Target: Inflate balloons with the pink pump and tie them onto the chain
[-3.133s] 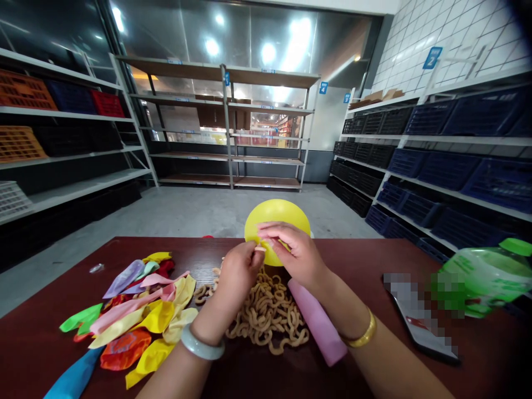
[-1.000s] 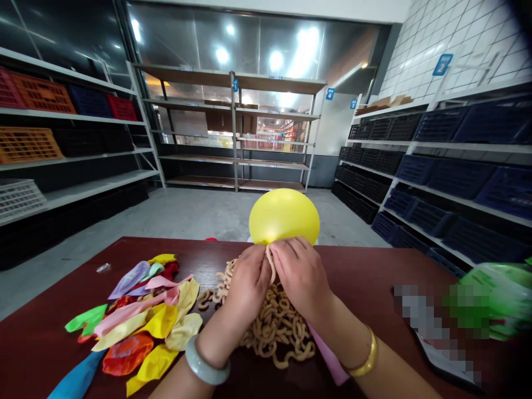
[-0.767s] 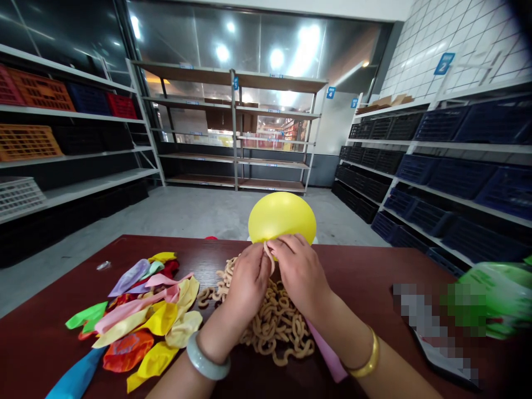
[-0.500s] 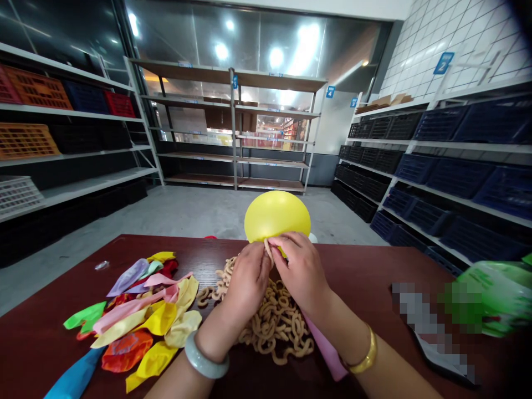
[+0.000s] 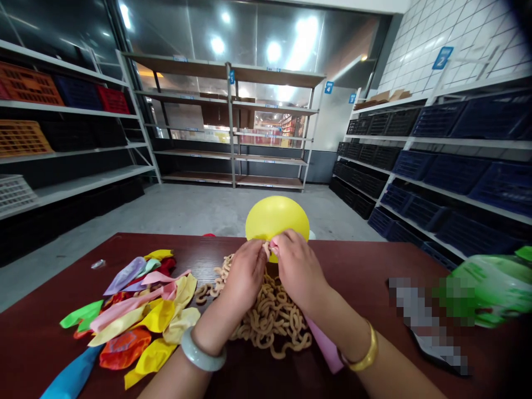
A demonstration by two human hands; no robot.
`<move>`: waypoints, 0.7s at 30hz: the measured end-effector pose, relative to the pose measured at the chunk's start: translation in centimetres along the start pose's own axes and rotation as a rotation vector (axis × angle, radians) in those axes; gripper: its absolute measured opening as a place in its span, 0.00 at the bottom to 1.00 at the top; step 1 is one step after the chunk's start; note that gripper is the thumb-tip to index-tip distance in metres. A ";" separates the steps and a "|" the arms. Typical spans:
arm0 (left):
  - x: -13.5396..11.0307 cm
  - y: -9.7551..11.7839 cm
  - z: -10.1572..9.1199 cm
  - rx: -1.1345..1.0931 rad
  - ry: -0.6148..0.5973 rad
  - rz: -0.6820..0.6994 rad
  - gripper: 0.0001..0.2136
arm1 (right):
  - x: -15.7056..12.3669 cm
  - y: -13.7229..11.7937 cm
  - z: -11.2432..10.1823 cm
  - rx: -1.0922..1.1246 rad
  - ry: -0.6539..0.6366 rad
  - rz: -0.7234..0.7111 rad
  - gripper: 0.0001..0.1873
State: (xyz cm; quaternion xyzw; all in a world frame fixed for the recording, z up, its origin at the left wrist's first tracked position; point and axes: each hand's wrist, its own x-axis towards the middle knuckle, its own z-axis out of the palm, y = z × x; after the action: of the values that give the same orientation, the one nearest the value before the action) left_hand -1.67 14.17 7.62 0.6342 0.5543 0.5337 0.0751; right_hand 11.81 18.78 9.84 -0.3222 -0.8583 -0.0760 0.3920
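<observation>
An inflated yellow balloon (image 5: 276, 216) stands just beyond my fingers at the far table edge; its neck is hidden by my hands. Between my fingertips shows a small tan curled piece (image 5: 266, 247). My left hand (image 5: 247, 271) is closed with its fingers pinched on one side of that piece. From the other side my right hand (image 5: 298, 266) pinches at it, a bit of pink showing at the fingertips. Below my hands lies a heap of tan curled, ring-like pieces (image 5: 276, 321). A pink deflated balloon (image 5: 326, 346) lies partly under my right forearm.
Deflated balloons in many colours, such as an orange one (image 5: 124, 348), lie on the dark red table (image 5: 353, 310) at left. A pixelated flat object (image 5: 428, 327) and a green plastic bag (image 5: 490, 291) are at right. Shelves with crates (image 5: 449, 177) line the room.
The tan piece, earlier stretched long between my fingers, now shows as a short curl. My right fingers have shifted slightly away from the left ones. The view has moved a little.
</observation>
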 end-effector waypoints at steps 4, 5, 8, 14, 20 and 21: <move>0.2 0.0 0.2 -0.276 -0.044 -0.181 0.11 | 0.3 0.4 -0.4 -0.019 -0.053 -0.033 0.06; 0.2 0.1 0.2 -0.355 -0.052 -0.222 0.11 | 0.3 0.3 -0.4 -0.031 -0.045 -0.047 0.06; 0.2 0.1 0.2 -0.505 -0.020 -0.314 0.12 | 0.5 0.0 -0.6 -0.065 -0.006 -0.084 0.09; -0.2 -0.1 1.1 -0.664 0.073 -0.343 0.10 | 0.6 0.1 -0.3 0.054 0.042 -0.104 0.10; -0.3 0.1 1.0 -0.481 0.128 -0.277 0.09 | 0.6 0.5 0.0 0.197 0.119 -0.159 0.12; -0.3 0.1 0.9 -0.429 0.128 -0.266 0.10 | 0.7 0.6 -0.1 0.206 0.123 -0.158 0.12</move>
State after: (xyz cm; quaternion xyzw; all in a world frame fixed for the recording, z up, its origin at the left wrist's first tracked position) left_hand -0.93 14.35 7.15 0.4903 0.5105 0.6635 0.2425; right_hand 11.90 19.56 10.28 -0.2067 -0.8587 -0.0377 0.4674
